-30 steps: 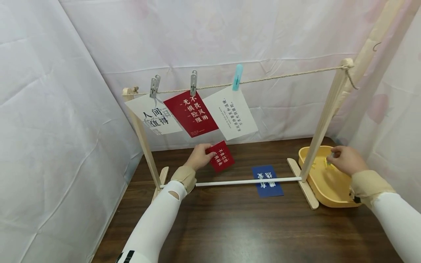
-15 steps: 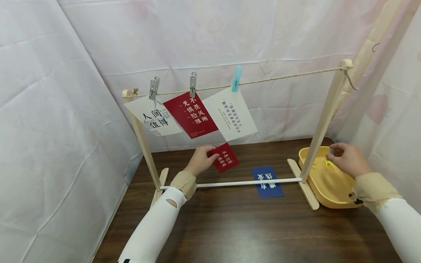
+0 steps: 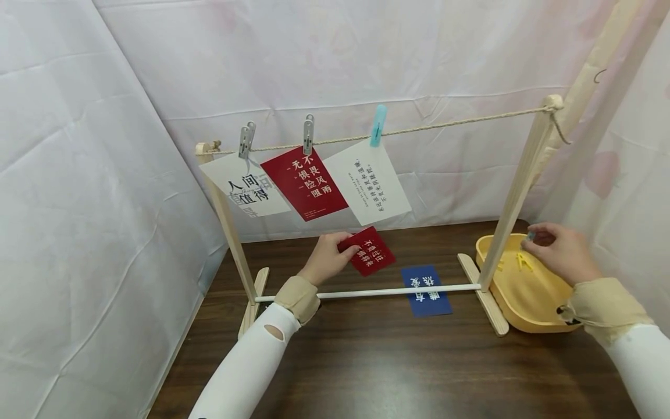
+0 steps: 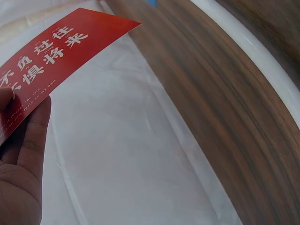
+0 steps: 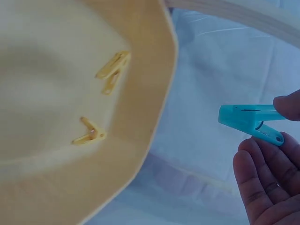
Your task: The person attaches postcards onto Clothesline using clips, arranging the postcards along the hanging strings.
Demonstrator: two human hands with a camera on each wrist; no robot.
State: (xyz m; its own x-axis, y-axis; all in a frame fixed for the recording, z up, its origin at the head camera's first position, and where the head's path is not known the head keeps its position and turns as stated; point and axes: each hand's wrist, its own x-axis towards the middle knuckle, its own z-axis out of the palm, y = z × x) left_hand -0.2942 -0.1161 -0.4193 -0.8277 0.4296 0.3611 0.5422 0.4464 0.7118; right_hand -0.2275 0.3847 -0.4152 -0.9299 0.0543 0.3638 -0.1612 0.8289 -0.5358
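My left hand [image 3: 328,257] pinches a small red card [image 3: 369,251] with white characters, thumb on its printed face and fingers behind. The card is held below the three hanging cards. Over the back of the yellow tray [image 3: 515,323], my right hand [image 3: 562,251] holds a light-blue clothespin [image 5: 253,120] between thumb and fingers. Its two handles stand apart in the right wrist view. Two yellow clothespins [image 5: 112,70] lie inside the tray. A blue card [image 3: 431,301] with white characters lies on the table, partly under the rack's white bar.
A rope [image 3: 450,123] runs between two wooden posts. A white card [image 3: 246,189], a red card [image 3: 303,185] and another white card [image 3: 369,183] hang from it by two grey clips and a blue one. Curtains stand behind the wooden table [image 3: 387,366].
My left hand has moved slightly right with the red card. The right hand has lifted the clothespin from the tray's inside and drawn a little right.
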